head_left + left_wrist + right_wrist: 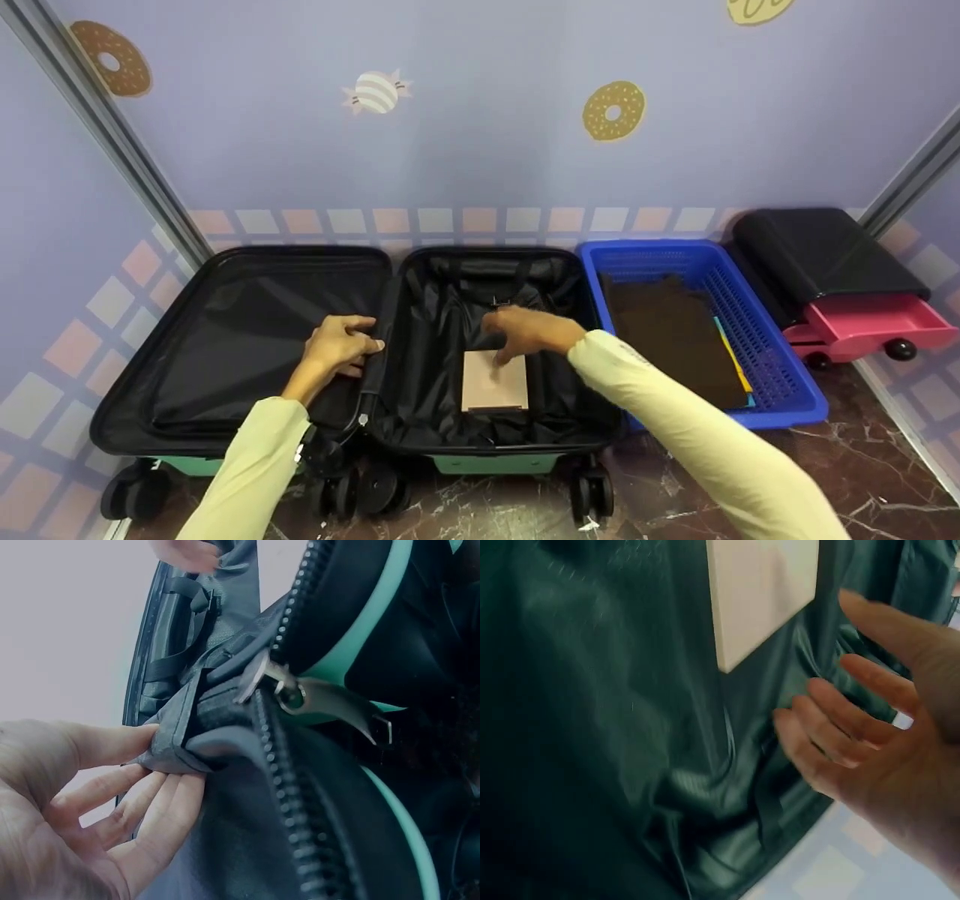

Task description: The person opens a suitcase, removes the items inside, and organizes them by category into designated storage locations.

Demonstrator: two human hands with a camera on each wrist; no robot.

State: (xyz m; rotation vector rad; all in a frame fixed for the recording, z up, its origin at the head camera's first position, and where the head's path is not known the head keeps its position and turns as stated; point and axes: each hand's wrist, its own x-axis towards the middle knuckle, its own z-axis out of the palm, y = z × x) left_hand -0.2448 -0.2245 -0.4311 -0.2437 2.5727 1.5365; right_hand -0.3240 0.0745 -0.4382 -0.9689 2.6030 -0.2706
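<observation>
An open suitcase (495, 463) with a mint-green shell and black lining lies on the floor. My left hand (337, 349) is at the inner edge of its left half (240, 330). In the left wrist view, thumb and fingers pinch the black fabric trim (174, 739) there, beside a zipper with a metal pull (341, 706). A flat beige box (480, 386) lies on the lining of the right half. Above the box's far end is my right hand (532, 330), its fingers loosely bent. The right wrist view shows that hand holding nothing, apart from the box (765, 596).
Right of the suitcase stands a blue plastic basket (799, 412) with folded dark brown cloth (667, 337) and something yellow and light blue. Beyond it, a black case-like thing (832, 255) sits over a pink drawer-like part (881, 322). A patterned wall (487, 150) rises behind.
</observation>
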